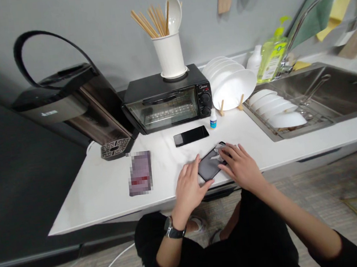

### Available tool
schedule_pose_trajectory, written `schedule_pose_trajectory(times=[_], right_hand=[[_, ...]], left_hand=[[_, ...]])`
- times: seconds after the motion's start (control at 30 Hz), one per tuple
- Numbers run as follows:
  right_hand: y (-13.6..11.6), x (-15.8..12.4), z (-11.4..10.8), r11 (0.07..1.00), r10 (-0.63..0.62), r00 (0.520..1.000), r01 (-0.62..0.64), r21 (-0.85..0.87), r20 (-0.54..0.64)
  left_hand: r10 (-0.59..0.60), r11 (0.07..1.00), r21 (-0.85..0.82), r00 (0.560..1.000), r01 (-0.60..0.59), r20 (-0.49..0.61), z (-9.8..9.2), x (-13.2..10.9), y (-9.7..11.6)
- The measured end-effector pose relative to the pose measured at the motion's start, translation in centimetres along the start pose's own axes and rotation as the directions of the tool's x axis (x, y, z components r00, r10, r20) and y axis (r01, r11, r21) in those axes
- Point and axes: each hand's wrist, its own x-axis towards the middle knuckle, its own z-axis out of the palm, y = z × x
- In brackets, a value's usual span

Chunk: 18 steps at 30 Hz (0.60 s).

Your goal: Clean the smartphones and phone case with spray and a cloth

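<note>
A black phone (210, 165) lies tilted near the front edge of the white counter (108, 192). My left hand (190, 187) grips its lower left edge with thumb and fingers. My right hand (241, 165) rests on the phone's right side, fingers pressed on a small pale wipe or film (220, 149) at the screen's top corner. A second black phone (191, 135) lies flat just behind, and a small white dropper bottle with a blue label (213, 119) stands beside it.
A black toaster oven (168, 98) carries a white utensil holder (170, 53) with chopsticks. A black water dispenser (76, 101) stands left, a blurred flat packet (139, 173) lies near it. White plates (232, 83) in a rack, a sink (327, 92), tap and soap bottle (272, 53) sit right.
</note>
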Motion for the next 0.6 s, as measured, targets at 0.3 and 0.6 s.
schedule_pose_trajectory(times=[0.3,0.6], right_hand=[[-0.6,-0.2,-0.3,0.998,-0.003,1.0,0.001,0.055,0.027],[-0.1,0.0,-0.8,0.999,-0.047,0.998,0.047,0.003,0.046]], left_hand=[[0.006,0.999,-0.033,1.0,-0.005,0.014,-0.1,0.2,0.1],[0.0,0.999,-0.051,1.0,0.0,0.007,-0.2,0.1,0.0]])
